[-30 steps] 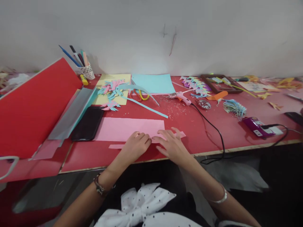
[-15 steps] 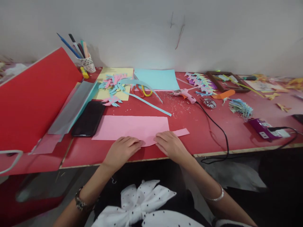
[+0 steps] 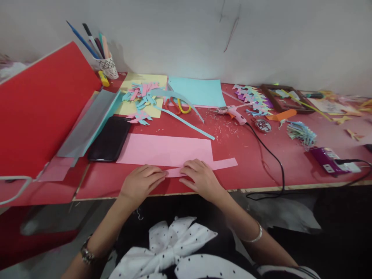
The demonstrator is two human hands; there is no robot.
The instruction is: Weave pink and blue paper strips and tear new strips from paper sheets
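A narrow pink paper strip (image 3: 174, 173) runs between my hands along the near edge of a wider pink paper sheet (image 3: 165, 149). My left hand (image 3: 141, 183) is closed at the strip's left end, thumb and fingers pressed together on it. Curled over the strip's middle are the fingers of my right hand (image 3: 201, 180), its thumb lower and slightly apart. The strip's free end sticks out to the right of that hand. Both hands rest near the front edge of the red table (image 3: 110, 186). My fingers partly cover the strip.
A black phone (image 3: 109, 138) lies left of the sheet, beside a red folder (image 3: 43, 112). Behind are cut paper pieces (image 3: 142, 95), scissors (image 3: 181, 107) and a blue sheet (image 3: 197, 91). A pink glue gun (image 3: 234, 114) trails a black cord (image 3: 269, 153) on the right.
My hands have shifted slightly left along the strip, and a longer stretch of it shows between them. The right thumb has moved away from its fingers. The camera view has tilted slightly.
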